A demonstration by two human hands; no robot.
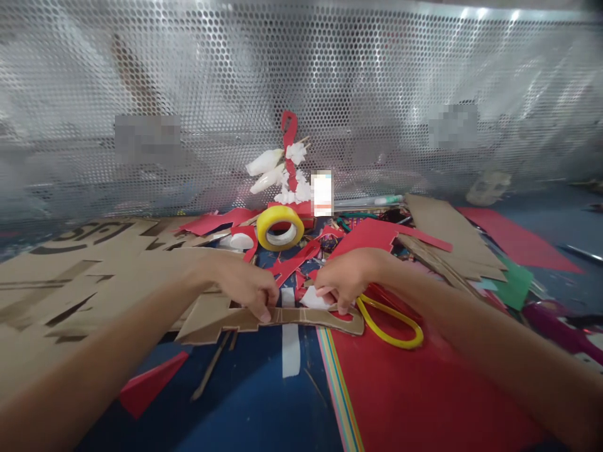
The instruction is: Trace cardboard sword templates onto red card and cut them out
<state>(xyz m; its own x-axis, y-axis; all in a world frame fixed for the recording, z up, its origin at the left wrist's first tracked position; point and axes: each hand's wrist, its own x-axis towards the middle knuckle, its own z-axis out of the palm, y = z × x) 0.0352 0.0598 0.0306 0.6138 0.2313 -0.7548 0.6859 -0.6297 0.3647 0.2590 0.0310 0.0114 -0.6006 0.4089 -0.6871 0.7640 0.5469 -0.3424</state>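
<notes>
A narrow brown cardboard cutout (292, 316) with a curved hook at its right end lies in front of me. My left hand (247, 290) grips its upper edge left of the middle, fingers curled. Near the hooked end, my right hand (346, 281) is closed with its fingertips on the cutout; part of its grip is hidden. A white strip (291, 358) crosses beneath the cardboard and shows above and below it. Beside my right wrist is a yellow looped handle (417, 339), apparently of scissors. The hook overlaps the top edge of a red sheet stack (400, 383).
A yellow tape roll (261, 229) stands behind my hands. Beyond it, a red hooked stem (289, 144) bears white petal-like pieces. Large cardboard sheets (117, 251) spread leftward; more cardboard (452, 232) and red paper (518, 238) lie right. A perforated metal panel (367, 81) closes the back.
</notes>
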